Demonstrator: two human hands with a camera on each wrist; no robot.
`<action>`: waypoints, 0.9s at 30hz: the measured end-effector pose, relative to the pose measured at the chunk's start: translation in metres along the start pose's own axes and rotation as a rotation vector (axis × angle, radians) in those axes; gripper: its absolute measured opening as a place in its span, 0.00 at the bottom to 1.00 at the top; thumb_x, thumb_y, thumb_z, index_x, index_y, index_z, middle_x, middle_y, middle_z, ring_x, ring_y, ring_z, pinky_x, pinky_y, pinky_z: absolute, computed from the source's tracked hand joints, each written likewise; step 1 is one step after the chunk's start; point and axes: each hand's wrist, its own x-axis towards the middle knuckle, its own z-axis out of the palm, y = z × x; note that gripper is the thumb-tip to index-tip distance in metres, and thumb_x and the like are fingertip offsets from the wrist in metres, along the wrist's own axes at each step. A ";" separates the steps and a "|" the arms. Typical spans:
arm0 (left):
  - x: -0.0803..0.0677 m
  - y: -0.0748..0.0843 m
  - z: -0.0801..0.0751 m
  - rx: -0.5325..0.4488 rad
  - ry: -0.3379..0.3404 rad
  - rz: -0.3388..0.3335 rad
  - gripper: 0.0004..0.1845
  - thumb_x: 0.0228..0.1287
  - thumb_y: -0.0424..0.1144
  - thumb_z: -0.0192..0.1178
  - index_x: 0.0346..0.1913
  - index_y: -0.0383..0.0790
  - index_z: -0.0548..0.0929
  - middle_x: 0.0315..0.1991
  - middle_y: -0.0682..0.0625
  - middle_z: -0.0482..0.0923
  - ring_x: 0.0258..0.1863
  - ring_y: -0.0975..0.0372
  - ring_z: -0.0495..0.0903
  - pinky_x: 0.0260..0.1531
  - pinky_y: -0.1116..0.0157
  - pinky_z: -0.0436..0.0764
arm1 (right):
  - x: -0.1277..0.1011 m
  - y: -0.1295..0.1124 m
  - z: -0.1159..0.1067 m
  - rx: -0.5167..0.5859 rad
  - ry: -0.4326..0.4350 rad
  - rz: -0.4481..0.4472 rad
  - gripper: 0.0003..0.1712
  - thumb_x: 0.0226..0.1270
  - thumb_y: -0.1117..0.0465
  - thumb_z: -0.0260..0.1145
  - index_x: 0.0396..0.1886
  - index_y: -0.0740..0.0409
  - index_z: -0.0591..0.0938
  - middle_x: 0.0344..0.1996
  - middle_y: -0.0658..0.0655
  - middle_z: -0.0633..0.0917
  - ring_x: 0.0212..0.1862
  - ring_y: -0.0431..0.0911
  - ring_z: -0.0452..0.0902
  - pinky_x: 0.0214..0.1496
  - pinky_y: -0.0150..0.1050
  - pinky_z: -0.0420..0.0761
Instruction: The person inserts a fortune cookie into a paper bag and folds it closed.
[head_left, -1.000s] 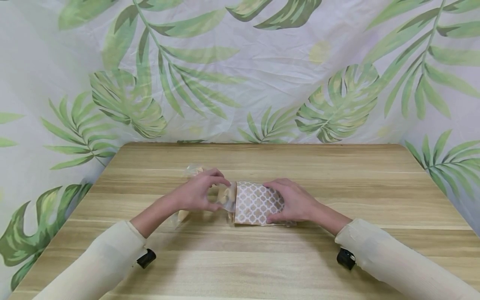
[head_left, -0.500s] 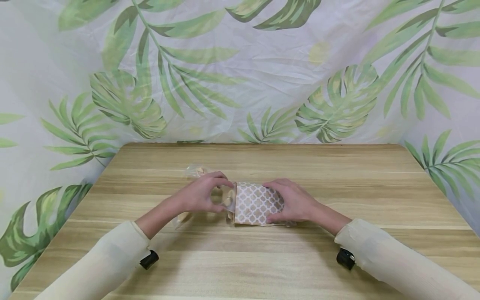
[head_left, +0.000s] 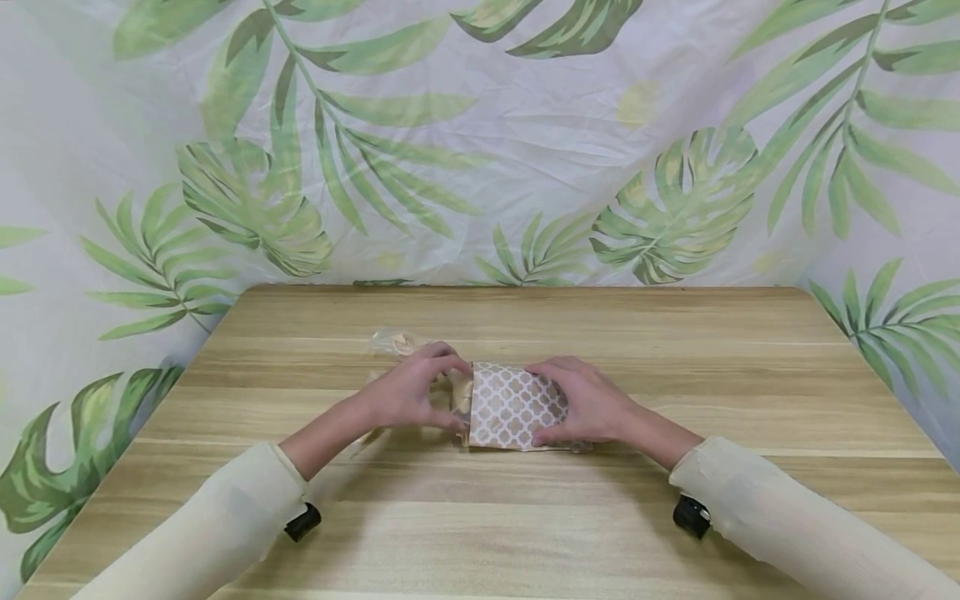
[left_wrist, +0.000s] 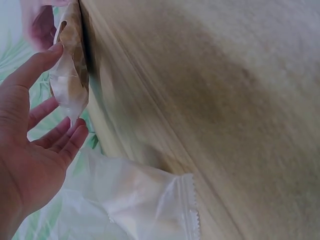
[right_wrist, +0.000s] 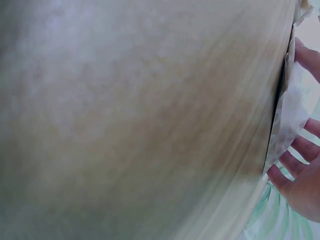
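Note:
A brown paper bag (head_left: 517, 408) with a white lattice print lies flat mid-table, its mouth facing left. From that mouth sticks the end of a clear plastic packet (head_left: 462, 398) with pale beige contents; the rest is hidden inside. My left hand (head_left: 412, 392) holds the packet between thumb and fingers, fingertips right at the bag's mouth. The left wrist view shows the packet's crimped end (left_wrist: 72, 107) close to the palm. My right hand (head_left: 588, 400) grips the bag's right end, thumb on the near side and fingers on the far side.
Further plastic packets with beige contents lie behind and under my left forearm, such as one packet (head_left: 393, 340) at the back and one with a serrated edge (left_wrist: 150, 200). A wooden table (head_left: 525, 517) spans the view, with a leaf-print cloth (head_left: 525, 150) behind it.
My left hand has moved right, toward the bag, and less of the packet shows outside the mouth. The right hand and bag have stayed in place.

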 end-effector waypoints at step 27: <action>-0.005 -0.005 -0.003 -0.027 -0.019 0.018 0.34 0.40 0.42 0.74 0.54 0.35 0.78 0.50 0.46 0.75 0.47 0.54 0.75 0.45 0.57 0.78 | 0.000 0.002 0.000 -0.007 -0.001 0.000 0.54 0.37 0.37 0.78 0.65 0.53 0.71 0.60 0.55 0.74 0.63 0.51 0.66 0.65 0.49 0.65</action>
